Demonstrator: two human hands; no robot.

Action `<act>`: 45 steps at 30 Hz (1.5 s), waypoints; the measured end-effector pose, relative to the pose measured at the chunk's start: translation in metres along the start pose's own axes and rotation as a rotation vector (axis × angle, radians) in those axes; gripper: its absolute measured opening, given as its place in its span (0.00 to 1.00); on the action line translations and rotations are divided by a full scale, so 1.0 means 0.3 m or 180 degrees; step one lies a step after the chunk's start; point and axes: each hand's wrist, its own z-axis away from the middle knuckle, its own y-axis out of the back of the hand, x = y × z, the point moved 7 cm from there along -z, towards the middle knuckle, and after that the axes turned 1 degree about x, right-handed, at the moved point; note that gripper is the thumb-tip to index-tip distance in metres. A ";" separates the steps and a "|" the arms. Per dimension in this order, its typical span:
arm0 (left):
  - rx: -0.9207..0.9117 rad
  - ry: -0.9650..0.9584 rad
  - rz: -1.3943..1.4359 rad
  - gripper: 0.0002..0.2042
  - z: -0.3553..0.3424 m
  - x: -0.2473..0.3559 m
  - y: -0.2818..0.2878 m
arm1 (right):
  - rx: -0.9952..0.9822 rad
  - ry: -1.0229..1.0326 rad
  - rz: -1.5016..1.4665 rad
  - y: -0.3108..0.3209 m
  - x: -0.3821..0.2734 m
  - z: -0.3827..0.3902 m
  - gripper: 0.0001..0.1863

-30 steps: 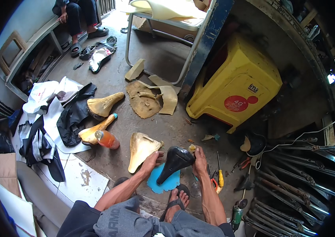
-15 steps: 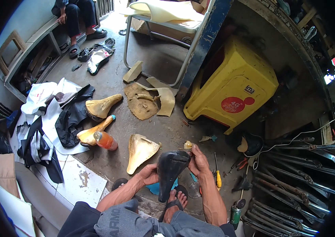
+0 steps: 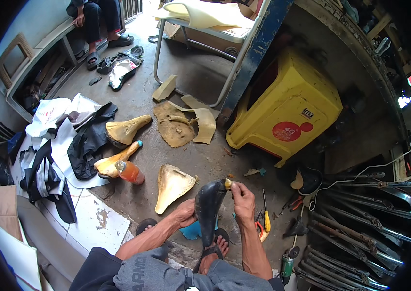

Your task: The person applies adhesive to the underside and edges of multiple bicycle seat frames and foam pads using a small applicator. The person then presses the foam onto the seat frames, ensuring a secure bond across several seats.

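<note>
Floor: grey, scuffed, strewn with scraps;
Yellow stool: upper right, just beyond a blue post;
Chair: metal-framed, at the top, bearing a cream foam sheet;
Seated person: upper left, one hand on a leg;
Metal tubes: stacked at the lower right, several shiny;
Fabric pile: black and white sheets, at left;
Pale foam pad: on the floor near the left hand, wide end away from the wearer;
Black saddle: raised between the two hands, tilted, narrow end down over the sandalled foot, partly covering a blue sheet;
Bottle: upright, orange-red, left of the pale foam pad;
Left hand: fingers grasping the saddle's left edge;
Right hand: thumb and fingers pinching a small yellow piece at the saddle's wide end;
Screwdriver: yellow-handled, right of that hand;
Yellow piece: against the saddle's upper rim.
</note>
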 end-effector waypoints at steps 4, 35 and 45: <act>0.0593 -0.0053 -0.0624 0.16 0.021 0.031 -0.037 | -0.0185 0.0795 0.0477 -0.062 -0.161 -0.001 0.16; -0.0617 -0.0576 0.1938 0.31 0.040 0.191 -0.094 | -0.0218 0.0912 -0.0337 -0.107 -0.182 -0.019 0.11; -0.0359 -0.1083 0.1956 0.25 0.064 0.235 -0.039 | -0.1820 0.1063 -0.0576 -0.179 -0.230 0.221 0.08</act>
